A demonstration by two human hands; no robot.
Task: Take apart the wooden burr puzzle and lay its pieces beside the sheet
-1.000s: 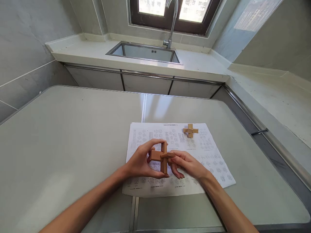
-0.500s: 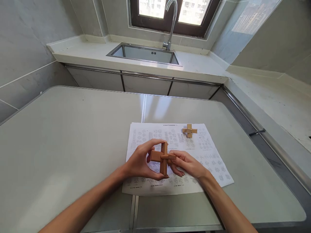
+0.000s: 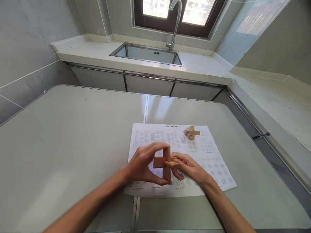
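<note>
Both hands clamped on puzzle [image 3: 166,162]: left hand [image 3: 142,165] pinching upright bar, right hand [image 3: 190,168] gripping cross bar. Sheet [image 3: 209,152] underneath; smaller cross [image 3: 192,132] well beyond right hand.

Single head-worn camera, looking forward and steeply down across the grey table [image 3: 60,136] toward the sink [image 3: 148,53] and window [image 3: 178,13]. Hands close below centre; no second view.

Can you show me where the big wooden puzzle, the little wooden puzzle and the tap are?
big wooden puzzle [image 3: 166,162]: head view, on its upright bar.
little wooden puzzle [image 3: 192,132]: head view, its middle.
tap [image 3: 175,23]: head view, its curved pipe.
</note>
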